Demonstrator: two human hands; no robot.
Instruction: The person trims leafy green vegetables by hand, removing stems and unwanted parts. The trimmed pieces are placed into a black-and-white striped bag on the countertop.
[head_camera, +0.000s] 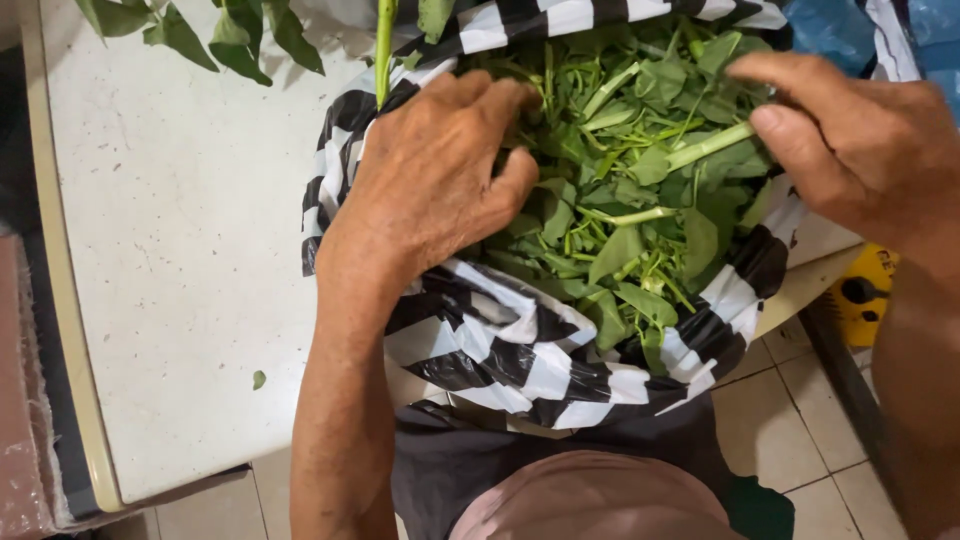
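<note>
A black-and-white striped plastic bag (520, 350) sits at the table's near edge, full of green leafy vegetable pieces (630, 200). My left hand (430, 180) rests on the bag's left rim with its fingers curled into the greens. My right hand (850, 140) reaches in from the right, thumb and fingers pinching a pale green stem (710, 146) on top of the pile.
The white table (180, 260) has a loose leaf (259, 379) near its front edge. More leafy stalks (230, 35) lie at the table's far edge. A yellow object (862, 295) stands on the tiled floor (780, 410) at the right. Blue plastic (830, 25) shows at top right.
</note>
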